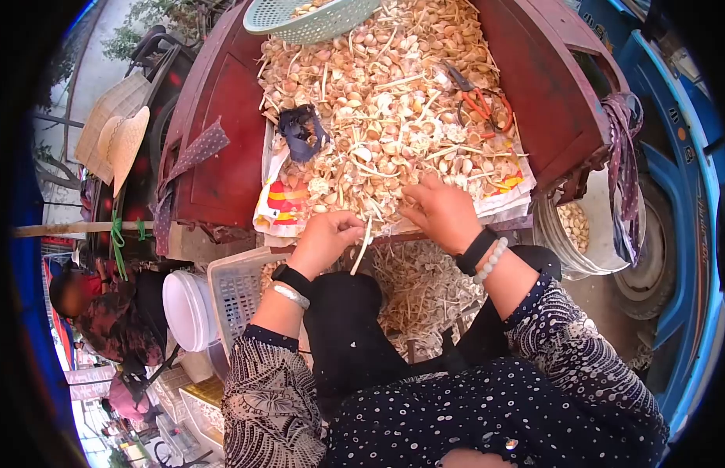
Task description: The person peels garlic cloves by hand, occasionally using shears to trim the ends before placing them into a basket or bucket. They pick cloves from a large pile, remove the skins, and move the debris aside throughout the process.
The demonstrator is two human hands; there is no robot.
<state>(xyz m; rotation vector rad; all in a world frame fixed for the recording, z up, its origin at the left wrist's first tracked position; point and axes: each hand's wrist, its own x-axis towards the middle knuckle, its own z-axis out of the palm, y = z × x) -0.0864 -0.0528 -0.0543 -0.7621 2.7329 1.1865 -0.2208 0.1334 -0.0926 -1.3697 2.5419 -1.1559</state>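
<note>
Garlic cloves, stems and skins (378,101) cover the bed of a red cart. At the near edge of the pile, my left hand (331,238) has its fingers pressed together beside a pale garlic stem (363,246); what they hold, if anything, is too small to tell. My right hand (444,214) has its fingertips on the cloves, fingers bent together, and anything between them is hidden. Red-handled pruning shears (478,105) lie on the pile at the right. A dark cloth (303,132) rests on the cloves at the left.
A green basket (312,22) stands at the pile's far end. Dry stems (421,288) lie below, between the legs. A bucket of cloves (574,226) is at the right, near a blue vehicle (682,234). A white bucket (192,310) and a person (117,320) are at the left.
</note>
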